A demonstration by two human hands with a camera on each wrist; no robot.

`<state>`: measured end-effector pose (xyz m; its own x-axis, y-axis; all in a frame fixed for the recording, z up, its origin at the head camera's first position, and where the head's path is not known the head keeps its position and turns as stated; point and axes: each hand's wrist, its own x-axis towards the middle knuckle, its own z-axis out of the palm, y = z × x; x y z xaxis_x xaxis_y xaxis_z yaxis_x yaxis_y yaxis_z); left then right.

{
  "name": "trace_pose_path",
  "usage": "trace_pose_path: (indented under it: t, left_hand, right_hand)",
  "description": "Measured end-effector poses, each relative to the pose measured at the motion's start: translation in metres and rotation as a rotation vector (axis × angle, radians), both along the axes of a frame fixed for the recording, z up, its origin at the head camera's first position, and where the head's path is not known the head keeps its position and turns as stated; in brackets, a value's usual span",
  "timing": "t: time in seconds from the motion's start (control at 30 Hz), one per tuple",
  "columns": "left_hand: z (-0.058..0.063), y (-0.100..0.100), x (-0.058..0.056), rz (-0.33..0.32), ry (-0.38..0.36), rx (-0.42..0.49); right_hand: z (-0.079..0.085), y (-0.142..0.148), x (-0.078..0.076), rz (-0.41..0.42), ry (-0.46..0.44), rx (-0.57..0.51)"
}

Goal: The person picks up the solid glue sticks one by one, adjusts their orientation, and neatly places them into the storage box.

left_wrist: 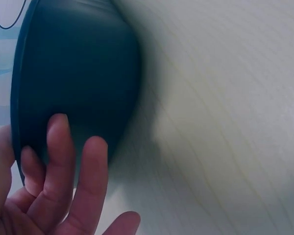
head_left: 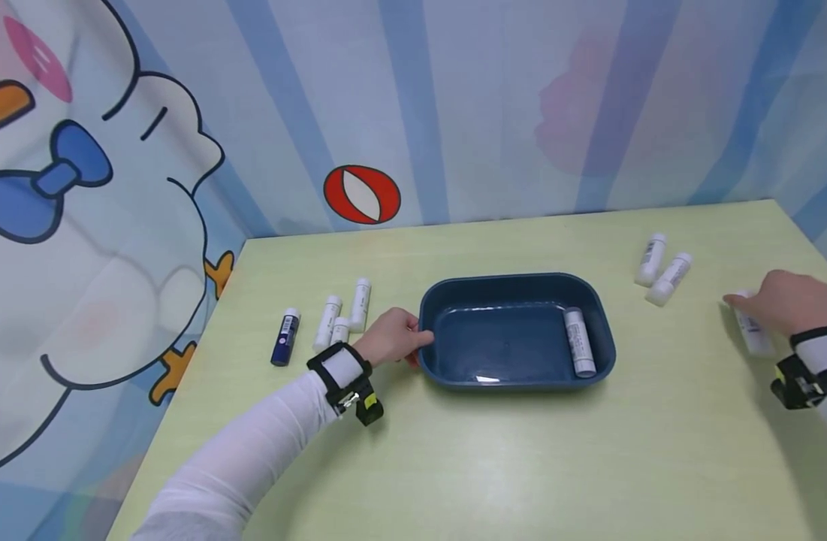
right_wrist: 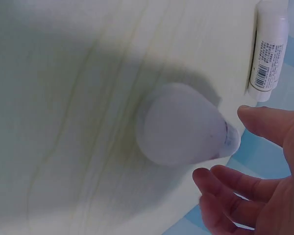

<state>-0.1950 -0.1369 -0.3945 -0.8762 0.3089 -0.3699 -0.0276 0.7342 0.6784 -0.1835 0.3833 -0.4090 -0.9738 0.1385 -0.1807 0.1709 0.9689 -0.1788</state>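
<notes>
A dark blue plastic basin (head_left: 494, 342) sits mid-table, with one white tube (head_left: 579, 344) lying in its right side. My left hand (head_left: 391, 336) grips the basin's left rim, thumb over the edge and fingers against the outer wall (left_wrist: 83, 63). Over at the right edge of the table, my right hand (head_left: 795, 304) reaches over another white, capped tube (head_left: 756, 336). In the right wrist view that tube (right_wrist: 179, 127) points end-on at the camera, and thumb and fingers stand apart on either side of its far end.
Two white tubes (head_left: 668, 279) lie between basin and right hand. Left of the basin are several white tubes (head_left: 328, 323) and one dark blue tube (head_left: 286, 336) with a white cap. A printed cloth (head_left: 481, 113) backs the table.
</notes>
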Motion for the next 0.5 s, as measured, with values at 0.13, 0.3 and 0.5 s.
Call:
trace_pose_path:
  t: [0.13, 0.3, 0.5]
  left_hand:
    - [0.0, 0.0, 0.0, -0.004, 0.001, -0.004]
    - [0.001, 0.001, 0.0, -0.006, 0.001, -0.012]
    - [0.002, 0.003, 0.0, -0.017, 0.006, -0.021]
  right_hand:
    - [-0.005, -0.001, 0.0, -0.008, 0.013, -0.014]
    - [-0.008, 0.0, 0.001, -0.003, 0.017, -0.041]
    - [-0.013, 0.008, -0.001, 0.016, -0.001, -0.073]
